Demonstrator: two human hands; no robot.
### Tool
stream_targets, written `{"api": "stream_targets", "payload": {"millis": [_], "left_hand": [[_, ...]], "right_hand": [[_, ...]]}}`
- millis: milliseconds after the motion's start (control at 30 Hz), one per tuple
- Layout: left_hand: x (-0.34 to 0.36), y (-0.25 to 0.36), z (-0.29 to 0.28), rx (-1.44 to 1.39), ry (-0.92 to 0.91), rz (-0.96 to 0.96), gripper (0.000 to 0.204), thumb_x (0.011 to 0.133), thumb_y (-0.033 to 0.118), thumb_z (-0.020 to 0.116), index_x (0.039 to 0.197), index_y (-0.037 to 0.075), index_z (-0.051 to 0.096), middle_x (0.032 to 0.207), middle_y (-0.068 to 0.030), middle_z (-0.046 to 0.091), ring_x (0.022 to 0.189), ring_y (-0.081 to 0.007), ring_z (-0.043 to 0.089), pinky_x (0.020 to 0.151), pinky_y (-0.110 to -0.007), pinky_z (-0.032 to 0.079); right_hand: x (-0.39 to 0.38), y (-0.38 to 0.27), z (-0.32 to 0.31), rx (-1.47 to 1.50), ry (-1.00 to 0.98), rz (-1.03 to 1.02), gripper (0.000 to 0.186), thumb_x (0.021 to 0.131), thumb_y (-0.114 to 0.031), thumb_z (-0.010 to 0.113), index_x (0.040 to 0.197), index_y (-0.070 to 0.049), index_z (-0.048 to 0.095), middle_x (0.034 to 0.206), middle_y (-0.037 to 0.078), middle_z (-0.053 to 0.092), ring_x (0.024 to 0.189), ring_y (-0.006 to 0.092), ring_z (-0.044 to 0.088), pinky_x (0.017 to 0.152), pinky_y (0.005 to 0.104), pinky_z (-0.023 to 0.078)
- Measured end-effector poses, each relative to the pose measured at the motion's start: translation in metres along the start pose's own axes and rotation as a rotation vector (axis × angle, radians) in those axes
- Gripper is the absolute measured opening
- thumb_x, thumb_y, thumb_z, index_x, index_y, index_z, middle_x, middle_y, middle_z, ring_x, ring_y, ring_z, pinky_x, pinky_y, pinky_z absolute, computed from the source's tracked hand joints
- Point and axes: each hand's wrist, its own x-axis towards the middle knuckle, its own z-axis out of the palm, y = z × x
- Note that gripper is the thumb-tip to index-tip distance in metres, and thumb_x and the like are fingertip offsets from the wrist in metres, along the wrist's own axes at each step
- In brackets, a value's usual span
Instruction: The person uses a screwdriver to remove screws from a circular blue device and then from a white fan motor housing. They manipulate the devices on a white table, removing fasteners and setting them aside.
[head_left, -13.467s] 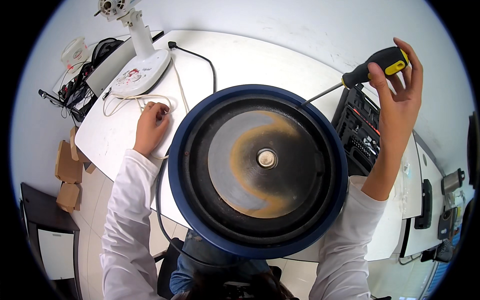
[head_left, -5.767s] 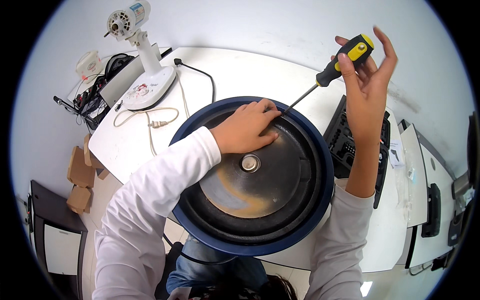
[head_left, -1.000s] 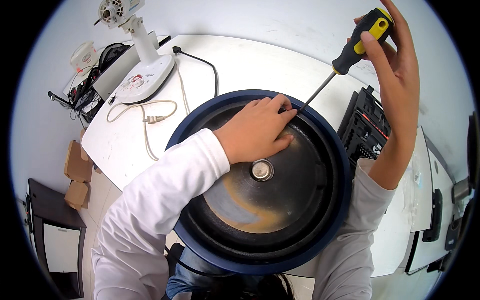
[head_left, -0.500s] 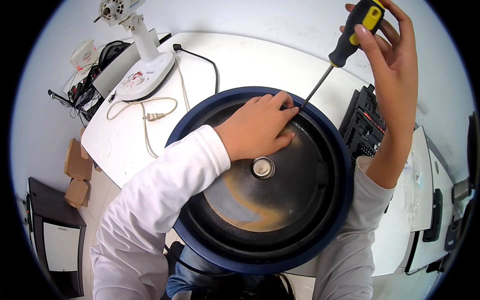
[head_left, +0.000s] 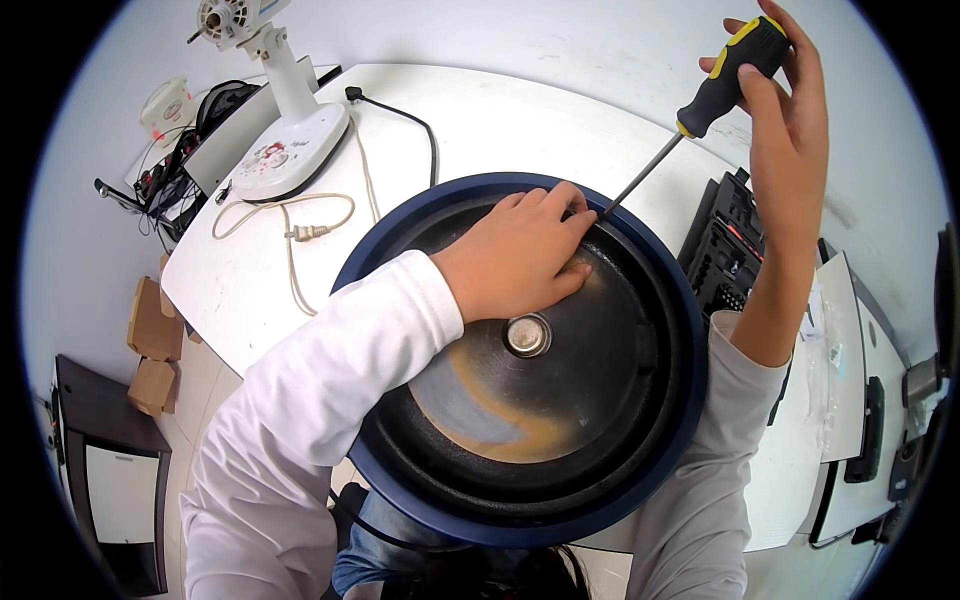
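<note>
A big round appliance with a dark blue rim (head_left: pixel 690 400) stands in front of me on a white table (head_left: pixel 520 120). Its dark inner plate (head_left: pixel 560 400) has rusty orange stains and a small metal hub (head_left: pixel 527 335) in the middle. My left hand (head_left: pixel 520 255) lies flat inside it on the far part of the plate, fingers toward the rim. My right hand (head_left: pixel 785 95) is raised and grips the black and yellow handle of a screwdriver (head_left: pixel 715 85). The thin shaft slants down, and its tip meets the far rim beside my left fingertips.
A white fan base on a stand (head_left: pixel 290 140) sits at the table's far left with a loose beige plug cord (head_left: pixel 300 235). A black cable (head_left: pixel 400 110) runs across the table. A black slotted case (head_left: pixel 725 250) lies to the right. Cardboard pieces (head_left: pixel 150 345) lie on the floor at left.
Over the last second my right hand has lifted the screwdriver handle slightly higher and steeper. My left hand has stayed pressed on the plate.
</note>
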Motion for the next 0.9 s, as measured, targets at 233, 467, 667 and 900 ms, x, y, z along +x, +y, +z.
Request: {"api": "stream_targets", "payload": {"millis": [233, 467, 667, 900], "left_hand": [[0.000, 0.001, -0.002, 0.011, -0.018, -0.007, 0.048, 0.090, 0.023, 0.056, 0.126, -0.007, 0.050, 0.121, -0.0152, 0.046, 0.105, -0.0278, 0.052, 0.095, -0.037, 0.042], [0.001, 0.001, -0.002, 0.016, -0.022, 0.005, 0.048, 0.090, 0.024, 0.056, 0.126, -0.007, 0.049, 0.120, -0.0149, 0.046, 0.104, -0.0273, 0.052, 0.095, -0.036, 0.042], [0.000, 0.000, -0.001, 0.023, -0.021, 0.001, 0.048, 0.090, 0.024, 0.056, 0.126, -0.007, 0.050, 0.120, -0.0149, 0.046, 0.104, -0.0272, 0.052, 0.095, -0.037, 0.042], [0.001, 0.001, -0.001, 0.021, -0.018, 0.003, 0.048, 0.090, 0.024, 0.056, 0.126, -0.006, 0.050, 0.120, -0.0148, 0.046, 0.104, -0.0277, 0.052, 0.094, -0.037, 0.042]], "right_hand": [[0.007, -0.047, -0.016, 0.132, -0.199, 0.117, 0.052, 0.086, -0.010, 0.060, 0.133, -0.001, 0.038, 0.099, 0.010, 0.052, 0.081, 0.0138, 0.058, 0.070, 0.0280, 0.051], [0.013, -0.064, 0.016, -0.081, 0.064, 0.314, 0.053, 0.084, -0.009, 0.059, 0.131, -0.003, 0.035, 0.101, 0.013, 0.053, 0.081, 0.0166, 0.058, 0.068, 0.0264, 0.051], [-0.003, -0.045, 0.012, -0.248, -0.008, -0.020, 0.051, 0.087, -0.006, 0.058, 0.133, -0.004, 0.036, 0.101, 0.012, 0.052, 0.078, 0.0147, 0.056, 0.067, 0.0260, 0.050], [-0.002, -0.002, 0.000, 0.046, -0.015, 0.022, 0.059, 0.084, -0.003, 0.057, 0.138, -0.007, 0.032, 0.113, 0.016, 0.052, 0.089, 0.0218, 0.062, 0.073, 0.0308, 0.053]]}}
